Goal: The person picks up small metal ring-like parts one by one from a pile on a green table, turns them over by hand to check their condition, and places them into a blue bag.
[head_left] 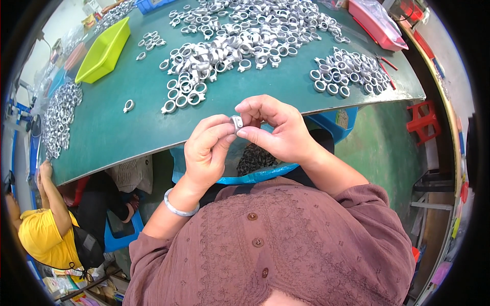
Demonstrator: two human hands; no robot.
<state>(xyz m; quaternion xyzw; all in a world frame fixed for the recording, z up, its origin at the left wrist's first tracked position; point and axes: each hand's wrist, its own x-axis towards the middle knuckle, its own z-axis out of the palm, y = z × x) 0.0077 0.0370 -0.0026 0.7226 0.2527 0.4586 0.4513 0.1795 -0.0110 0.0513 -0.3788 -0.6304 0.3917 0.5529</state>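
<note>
Between my two hands is a small grey metal ring clamp (237,122), held just past the table's near edge. My left hand (206,148) pinches it from the left with thumb and fingers, and a pale bangle sits on that wrist. From the right, my right hand (278,127) has its thumb and a finger at the clamp, its other fingers curled. Below my hands a blue bag (235,179) lies open, with many small dark pieces (255,159) inside. A large heap of similar ring clamps (240,48) covers the table's middle.
The green table (138,122) also bears a smaller clamp heap (349,71), red-handled pliers (388,64), a lone clamp (128,105), a lime basin (104,53) and a pink tray (375,25). A co-worker in yellow (46,229) sits at left beside another heap. A red stool (423,122) stands right.
</note>
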